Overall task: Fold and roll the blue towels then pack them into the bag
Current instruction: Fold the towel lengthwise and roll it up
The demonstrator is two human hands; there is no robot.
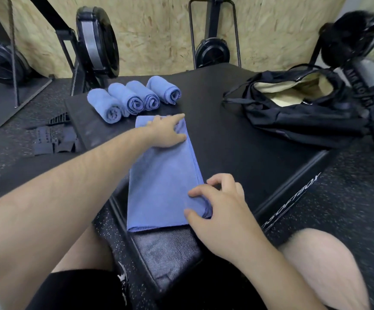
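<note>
Left hand (168,133) presses blue towel (161,182); right hand (219,206) pinches near corner.

White lettering on right side face of black box (293,199): "SOFTBOX" legible, running slantwise along face. Characters ahead of it too blurred to read.

White capitals on black bar (358,86) just beside bag (304,113): "AIR MO" legible, remaining letters smeared, unreadable. Cannot tell whether bar is strap or frame.

Small white mark on black shorts (81,291): shape only, no letters legible.
</note>
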